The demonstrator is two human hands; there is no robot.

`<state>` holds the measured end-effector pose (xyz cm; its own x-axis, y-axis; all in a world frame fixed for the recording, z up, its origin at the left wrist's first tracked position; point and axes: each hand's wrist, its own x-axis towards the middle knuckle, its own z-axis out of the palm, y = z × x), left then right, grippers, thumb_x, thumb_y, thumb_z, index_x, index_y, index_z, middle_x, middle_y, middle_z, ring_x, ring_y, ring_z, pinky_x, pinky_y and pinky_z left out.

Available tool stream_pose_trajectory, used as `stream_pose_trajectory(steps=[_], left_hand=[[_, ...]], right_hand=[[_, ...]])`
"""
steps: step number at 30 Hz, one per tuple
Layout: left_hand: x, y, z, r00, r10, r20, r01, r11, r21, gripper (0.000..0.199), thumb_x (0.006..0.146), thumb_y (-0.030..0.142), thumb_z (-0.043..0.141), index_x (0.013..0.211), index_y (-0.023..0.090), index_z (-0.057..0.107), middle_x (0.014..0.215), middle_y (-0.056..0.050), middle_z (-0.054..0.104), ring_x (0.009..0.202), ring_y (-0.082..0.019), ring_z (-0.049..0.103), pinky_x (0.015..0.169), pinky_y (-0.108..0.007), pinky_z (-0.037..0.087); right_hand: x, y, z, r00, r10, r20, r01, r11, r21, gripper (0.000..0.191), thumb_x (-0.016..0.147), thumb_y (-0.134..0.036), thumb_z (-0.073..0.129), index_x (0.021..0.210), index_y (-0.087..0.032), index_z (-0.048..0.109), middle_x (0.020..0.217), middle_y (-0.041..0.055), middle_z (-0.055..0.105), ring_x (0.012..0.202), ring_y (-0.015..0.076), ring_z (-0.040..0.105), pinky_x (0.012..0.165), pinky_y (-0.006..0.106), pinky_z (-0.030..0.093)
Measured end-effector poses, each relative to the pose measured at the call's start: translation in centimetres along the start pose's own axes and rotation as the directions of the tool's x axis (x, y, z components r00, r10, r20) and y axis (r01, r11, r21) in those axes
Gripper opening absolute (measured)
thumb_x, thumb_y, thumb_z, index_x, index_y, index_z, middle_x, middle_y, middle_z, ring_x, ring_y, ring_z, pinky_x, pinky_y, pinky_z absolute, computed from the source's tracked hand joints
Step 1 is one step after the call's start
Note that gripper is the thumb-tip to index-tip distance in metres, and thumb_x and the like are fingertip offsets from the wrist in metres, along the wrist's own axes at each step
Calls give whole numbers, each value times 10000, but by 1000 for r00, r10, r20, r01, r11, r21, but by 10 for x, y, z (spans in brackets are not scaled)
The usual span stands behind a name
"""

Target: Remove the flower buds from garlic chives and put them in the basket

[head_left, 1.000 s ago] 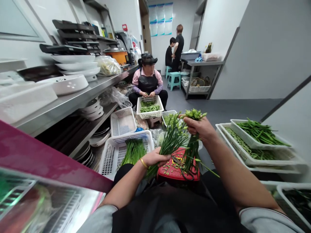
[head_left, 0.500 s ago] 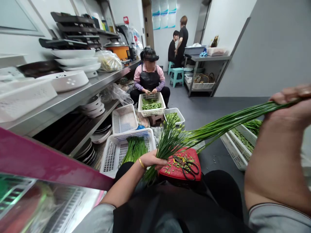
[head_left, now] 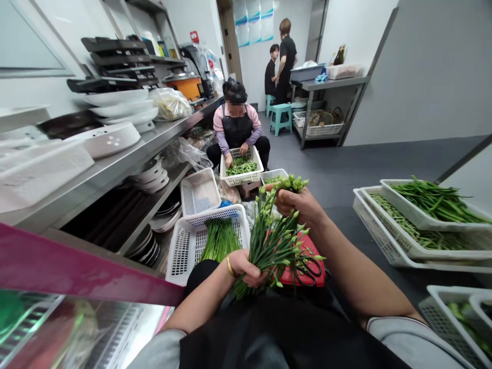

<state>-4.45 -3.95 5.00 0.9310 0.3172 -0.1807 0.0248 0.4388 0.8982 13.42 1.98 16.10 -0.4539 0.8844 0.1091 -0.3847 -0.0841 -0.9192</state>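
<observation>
A bunch of green flowering stems (head_left: 265, 241) with pale buds stands up from my left hand (head_left: 248, 268), whose fingers wrap round it. Just above and to the right, my right hand (head_left: 300, 204) is closed round the bud ends of more green stems, with buds showing over its fingers. Behind the bunch lies a red padded surface (head_left: 318, 266), partly hidden, with black-handled scissors (head_left: 307, 274) and loose buds on it. A white basket (head_left: 179, 256) to the left holds green stems (head_left: 221, 240) laid side by side.
Across from me a seated person (head_left: 236, 125) handles green pods in a white basket (head_left: 244, 178). A steel shelf (head_left: 161, 133) with dishes runs along the left. Baskets of green vegetables (head_left: 434, 205) stand at the right. Two people are near a steel table (head_left: 326, 83) behind.
My right hand has come in from the far right to beside the bunch; the long stems stretched out from it no longer show. The view has shifted, showing more baskets at the right.
</observation>
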Motion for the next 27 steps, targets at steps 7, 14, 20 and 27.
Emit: stream_pose_trajectory(steps=[7,14,20,27], left_hand=[[3,-10,-5,993,109,51,-105,992,-69,506,558,583,741,462,149,499,311,8,377,279,-91,351,328,-239,288],[3,-13,-2,989,131,70,-125,989,-81,463,623,514,735,474,151,488,342,9,391,305,-87,368,340,-228,291],[0,-5,-9,968,250,-6,-246,951,-188,385,608,452,759,592,142,531,334,30,425,270,-82,365,330,-215,341],[-2,-6,-13,984,179,-15,-180,978,-104,374,633,429,753,576,132,533,375,11,466,312,-101,425,357,-233,366]], right_hand=[[-2,-7,8,980,-97,-173,73,987,-144,377,548,-473,793,721,-157,679,460,-54,419,407,50,326,384,217,178],[-6,4,17,991,22,-136,-28,998,-47,422,474,-459,838,595,-163,562,421,-88,343,365,22,249,363,215,145],[-3,-9,-3,905,-266,-332,237,963,-127,420,513,-504,822,697,-164,658,489,-57,419,394,34,303,358,214,144],[0,-72,-30,729,-570,-380,478,821,-313,359,529,-466,811,678,-198,624,512,-60,381,402,38,255,370,241,142]])
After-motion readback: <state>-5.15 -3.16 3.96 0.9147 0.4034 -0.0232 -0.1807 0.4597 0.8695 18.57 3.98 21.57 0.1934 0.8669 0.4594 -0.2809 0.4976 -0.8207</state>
